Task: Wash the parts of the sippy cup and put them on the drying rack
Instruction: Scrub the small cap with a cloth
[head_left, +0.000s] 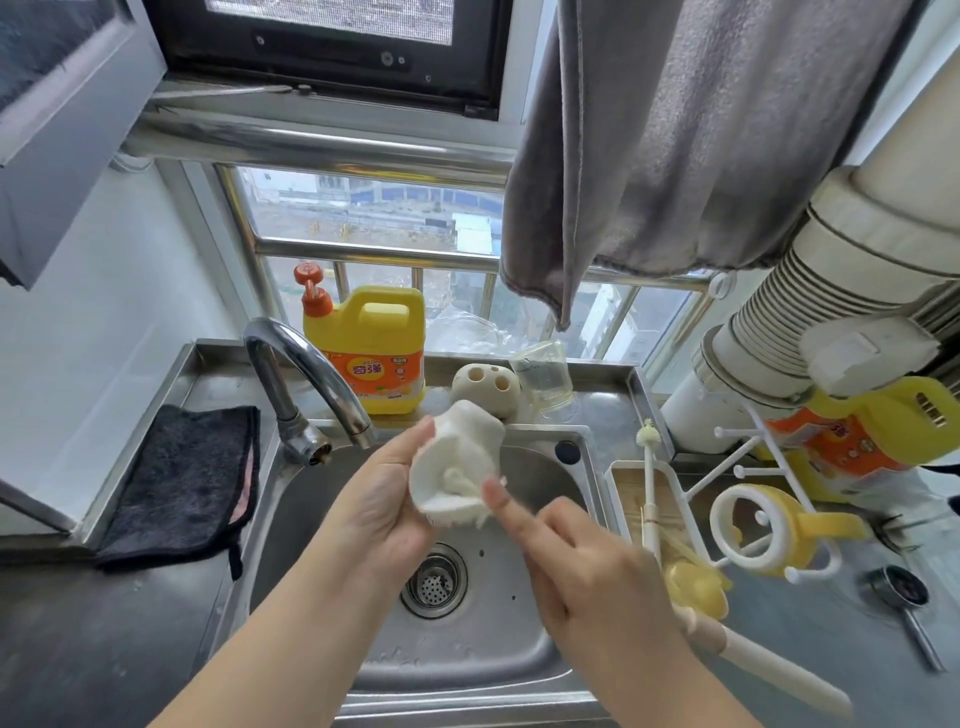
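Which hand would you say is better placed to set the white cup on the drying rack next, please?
Probably the left hand: it already grips the white cup. The right hand works inside it.

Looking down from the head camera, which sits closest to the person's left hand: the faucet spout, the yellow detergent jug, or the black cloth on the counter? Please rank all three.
From the left hand, holding the white cup part over the sink:
1. Faucet spout, just above and to its left.
2. Yellow detergent jug, behind the faucet at the window.
3. Black cloth, far left on the counter.
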